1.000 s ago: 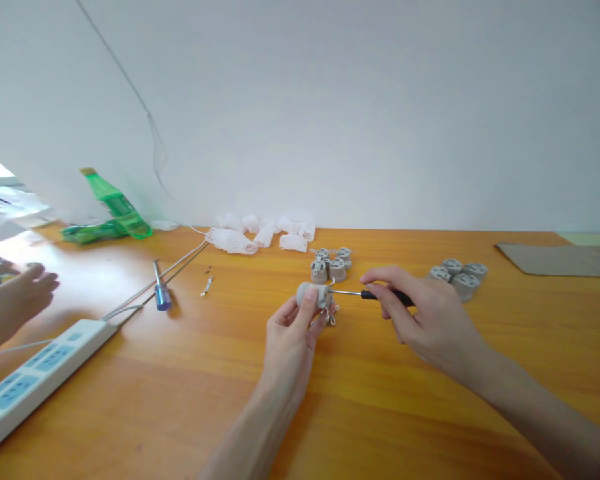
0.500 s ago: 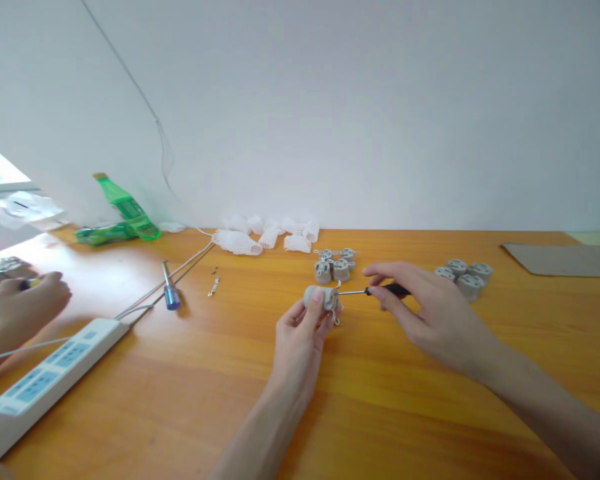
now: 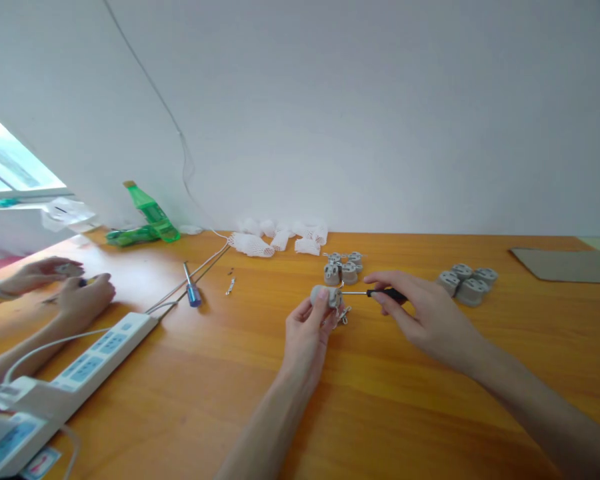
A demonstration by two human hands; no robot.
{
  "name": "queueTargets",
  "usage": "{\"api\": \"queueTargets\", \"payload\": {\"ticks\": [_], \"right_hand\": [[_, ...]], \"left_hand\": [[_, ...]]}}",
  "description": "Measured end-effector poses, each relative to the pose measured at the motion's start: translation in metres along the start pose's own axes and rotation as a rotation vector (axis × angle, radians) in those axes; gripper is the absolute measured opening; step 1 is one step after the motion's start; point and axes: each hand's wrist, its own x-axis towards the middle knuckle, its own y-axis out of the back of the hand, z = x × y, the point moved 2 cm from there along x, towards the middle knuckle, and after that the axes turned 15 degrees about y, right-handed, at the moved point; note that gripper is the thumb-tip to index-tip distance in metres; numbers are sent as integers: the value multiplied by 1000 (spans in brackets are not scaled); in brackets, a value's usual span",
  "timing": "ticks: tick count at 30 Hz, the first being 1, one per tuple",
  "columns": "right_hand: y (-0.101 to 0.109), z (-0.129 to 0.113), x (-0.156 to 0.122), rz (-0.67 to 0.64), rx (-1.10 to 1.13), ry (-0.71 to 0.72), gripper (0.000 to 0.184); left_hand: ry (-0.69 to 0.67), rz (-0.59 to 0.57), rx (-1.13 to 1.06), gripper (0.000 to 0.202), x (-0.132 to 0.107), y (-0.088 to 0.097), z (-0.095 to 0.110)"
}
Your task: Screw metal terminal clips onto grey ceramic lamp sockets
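My left hand [image 3: 307, 330] is closed around a grey ceramic lamp socket [image 3: 326, 297], thumb on top, with its end turned to the right. Small metal pieces [image 3: 343, 316] show just beside its lower right side. My right hand [image 3: 415, 303] grips a screwdriver [image 3: 387, 295] by its black handle. The screwdriver's shaft lies level, and its tip meets the socket's right end. Behind my left hand stands a group of grey sockets with metal parts [image 3: 341, 268]. More grey sockets [image 3: 469, 285] stand beyond my right hand.
Left of me lie a power strip [image 3: 107, 363], a blue-handled tool [image 3: 193, 293] and a small metal strip [image 3: 231, 287]. White mesh sleeves [image 3: 253, 245], a green bottle [image 3: 155, 217] and cardboard [image 3: 565, 265] are along the wall. Another person's hands [image 3: 83, 300] work at far left.
The view has turned slightly left, so the table things appear farther right. Both my hands keep their holds, the screwdriver still at the socket. More of the other person's hands shows.
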Motion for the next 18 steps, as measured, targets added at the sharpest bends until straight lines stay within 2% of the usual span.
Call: {"api": "queueTargets", "payload": {"ticks": [4, 9, 14, 18], "right_hand": [[0, 1, 0, 10, 50, 58, 32], [-1, 3, 0, 34, 67, -22, 27], [-3, 3, 1, -17, 69, -73, 22], [-2, 3, 2, -1, 42, -3, 26]], "left_hand": [[-5, 5, 1, 30, 1, 1, 2], [12, 10, 10, 31, 3, 3, -1], [9, 14, 12, 33, 2, 2, 3], [-9, 8, 34, 34, 0, 1, 7]]}}
